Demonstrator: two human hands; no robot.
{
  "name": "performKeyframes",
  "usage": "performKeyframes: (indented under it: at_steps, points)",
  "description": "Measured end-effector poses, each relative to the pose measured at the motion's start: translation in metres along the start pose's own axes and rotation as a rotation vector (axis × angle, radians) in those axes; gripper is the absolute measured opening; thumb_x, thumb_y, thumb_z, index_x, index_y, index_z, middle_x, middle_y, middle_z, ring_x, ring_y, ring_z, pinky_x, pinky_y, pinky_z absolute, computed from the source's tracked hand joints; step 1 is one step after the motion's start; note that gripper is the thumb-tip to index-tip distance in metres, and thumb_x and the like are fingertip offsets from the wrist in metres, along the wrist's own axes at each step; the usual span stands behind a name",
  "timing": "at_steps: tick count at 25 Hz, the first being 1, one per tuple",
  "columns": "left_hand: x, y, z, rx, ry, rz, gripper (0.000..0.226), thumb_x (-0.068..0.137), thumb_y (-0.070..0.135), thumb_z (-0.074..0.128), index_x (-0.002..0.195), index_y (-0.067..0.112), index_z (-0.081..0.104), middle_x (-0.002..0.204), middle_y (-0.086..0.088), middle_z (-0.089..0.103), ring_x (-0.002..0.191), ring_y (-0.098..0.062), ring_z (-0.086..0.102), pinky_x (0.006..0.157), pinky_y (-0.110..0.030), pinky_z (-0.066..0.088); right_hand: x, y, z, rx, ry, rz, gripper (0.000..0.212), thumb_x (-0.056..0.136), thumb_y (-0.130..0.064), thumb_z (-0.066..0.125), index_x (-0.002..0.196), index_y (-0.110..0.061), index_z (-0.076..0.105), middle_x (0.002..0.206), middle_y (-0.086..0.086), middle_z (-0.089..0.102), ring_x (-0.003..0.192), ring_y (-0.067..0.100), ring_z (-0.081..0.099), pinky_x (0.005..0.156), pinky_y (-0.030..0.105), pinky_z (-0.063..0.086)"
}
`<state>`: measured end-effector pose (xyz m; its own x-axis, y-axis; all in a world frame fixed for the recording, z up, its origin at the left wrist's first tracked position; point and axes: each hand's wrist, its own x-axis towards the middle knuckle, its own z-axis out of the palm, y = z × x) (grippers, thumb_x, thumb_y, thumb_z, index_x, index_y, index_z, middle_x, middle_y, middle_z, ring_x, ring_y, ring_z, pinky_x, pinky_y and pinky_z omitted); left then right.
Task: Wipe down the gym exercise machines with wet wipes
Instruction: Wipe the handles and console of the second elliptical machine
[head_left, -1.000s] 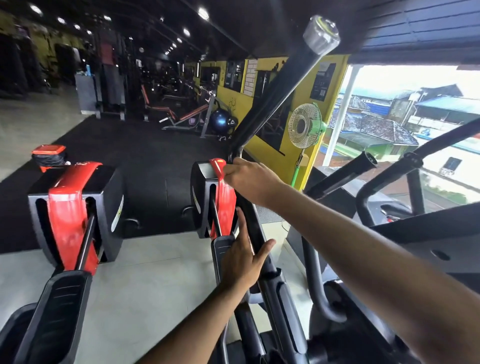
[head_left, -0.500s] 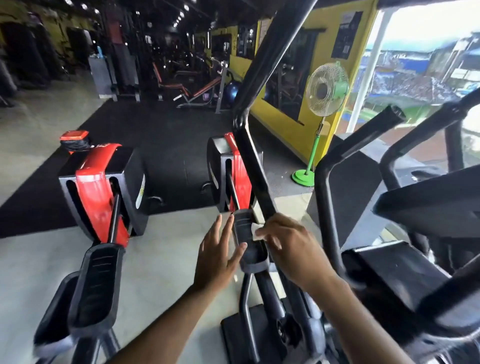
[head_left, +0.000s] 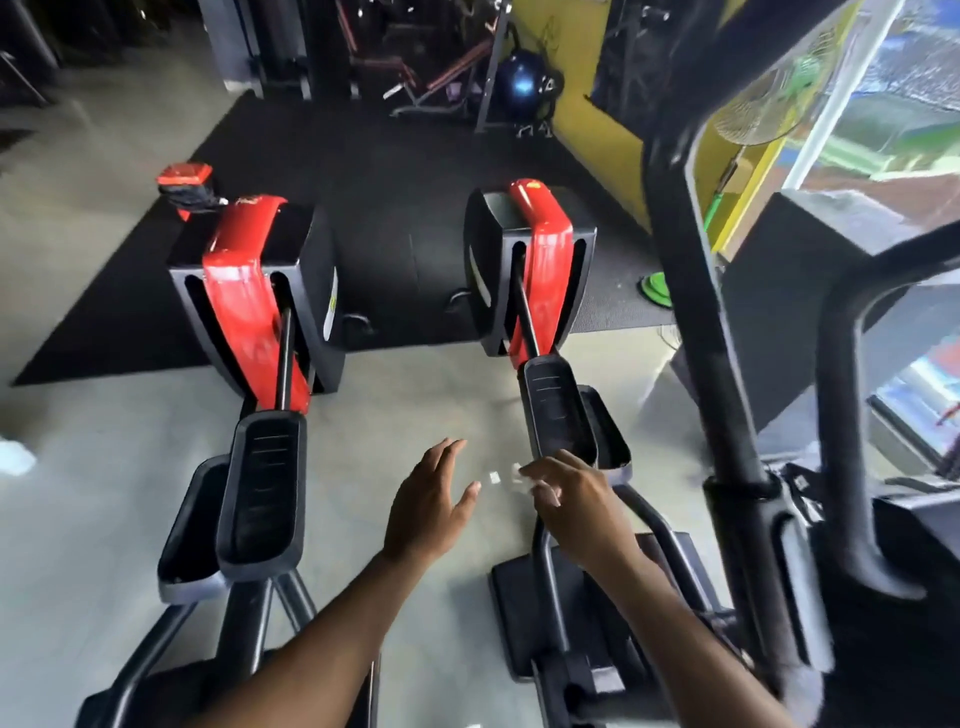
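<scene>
Red and black, the machine (head_left: 540, 270) fills my view from twelve to three o'clock, its pedal (head_left: 558, 410) running down toward my right hand (head_left: 576, 512). A second machine (head_left: 254, 291) stands well apart at ten o'clock. The tall black handlebar (head_left: 701, 312) rises at two o'clock, close to my head, and I judge it the biggest hazard: bending in to reach the pedal, I could knock into it, or the pedal could swing on its linkage if I lean weight on it and catch my knuckles against the frame.

The smaller risk is the wipe (head_left: 530, 486). It is only a crumpled white scrap showing at my right fingertips, blurred, and I pinch it loosely with curled fingers just below the near end of the pedal; I cannot tell whether it touches the pedal. A grip that light could let it drop to the grey floor (head_left: 389, 415), and a dirtied wipe would only smear the tread.

My left hand (head_left: 428, 506) hovers at eleven o'clock from the right, over the floor between the two machines, fingers straight and slightly spread, holding nothing and touching nothing.
</scene>
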<state>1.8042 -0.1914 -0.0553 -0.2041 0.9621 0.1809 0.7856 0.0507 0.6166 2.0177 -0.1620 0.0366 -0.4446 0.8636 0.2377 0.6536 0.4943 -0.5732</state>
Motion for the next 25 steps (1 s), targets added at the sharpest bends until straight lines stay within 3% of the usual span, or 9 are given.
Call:
performKeyframes:
  at_steps: [3,6,12,17,19,22,24,25]
  points:
    - [0.006,-0.024,0.009,-0.007,-0.12,-0.083,0.059,0.099,0.041,0.06,0.154,0.031,0.042,0.153,0.012,0.045,0.135,-0.01,0.053,0.1,-0.034,0.05,0.012,0.011,0.03,0.014,-0.036,0.108,0.028,0.084,-0.005,0.068,0.101,-0.026,0.075,0.089,-0.021,0.059,0.077,-0.018,0.052,0.069,-0.001,0.033]
    - [0.031,-0.045,0.017,-0.021,-0.233,-0.151,0.054,0.099,0.044,0.059,0.15,0.037,0.042,0.146,0.017,0.048,0.124,-0.008,0.062,0.091,-0.036,0.054,0.035,0.029,0.047,0.056,-0.042,0.18,0.021,0.085,-0.009,0.071,0.099,-0.025,0.077,0.086,-0.02,0.061,0.078,-0.016,0.056,0.07,-0.001,0.035]
    - [0.117,-0.06,0.017,0.023,-0.35,-0.137,0.052,0.098,0.042,0.062,0.146,0.037,0.046,0.141,0.017,0.051,0.119,-0.005,0.065,0.091,-0.034,0.053,0.102,0.067,0.071,0.106,-0.033,0.258,0.015,0.089,-0.013,0.072,0.098,-0.024,0.077,0.086,-0.02,0.062,0.075,-0.009,0.059,0.068,0.002,0.038]
    - [0.197,-0.081,0.008,-0.045,-0.237,-0.251,0.05,0.094,0.034,0.072,0.141,0.028,0.056,0.137,0.004,0.063,0.099,-0.015,0.074,0.09,-0.034,0.054,0.157,0.075,0.078,0.191,0.042,0.293,0.013,0.09,-0.015,0.071,0.096,-0.025,0.076,0.089,-0.015,0.067,0.08,0.003,0.065,0.072,0.018,0.049]
    - [0.226,-0.084,0.007,-0.105,-0.294,-0.27,0.049,0.093,0.037,0.073,0.139,0.03,0.056,0.134,0.003,0.065,0.096,-0.017,0.073,0.092,-0.033,0.053,0.177,0.08,0.078,0.23,0.074,0.318,0.012,0.09,-0.017,0.071,0.096,-0.027,0.076,0.091,-0.013,0.069,0.082,0.006,0.066,0.075,0.025,0.054]
    - [0.278,-0.109,-0.036,-0.268,-0.478,-0.273,0.053,0.072,0.067,0.075,0.121,0.054,0.061,0.122,0.006,0.068,0.097,-0.013,0.069,0.101,-0.039,0.053,0.203,0.092,0.082,0.286,0.11,0.344,0.015,0.089,-0.02,0.072,0.097,-0.033,0.075,0.091,-0.015,0.071,0.082,0.008,0.068,0.073,0.033,0.057]
    - [0.309,-0.133,-0.074,-0.352,-0.435,-0.281,0.055,0.059,0.082,0.073,0.111,0.072,0.058,0.123,0.008,0.067,0.107,-0.014,0.068,0.104,-0.044,0.052,0.223,0.098,0.08,0.333,0.143,0.401,0.02,0.087,-0.017,0.074,0.096,-0.036,0.075,0.09,-0.016,0.072,0.081,0.007,0.069,0.07,0.027,0.055]
    - [0.32,-0.141,-0.092,-0.353,-0.413,-0.285,0.054,0.064,0.079,0.074,0.114,0.074,0.055,0.128,0.008,0.063,0.112,-0.013,0.066,0.104,-0.044,0.052,0.233,0.101,0.08,0.331,0.167,0.398,0.022,0.087,-0.015,0.075,0.096,-0.035,0.076,0.09,-0.017,0.073,0.081,0.004,0.068,0.07,0.02,0.052]
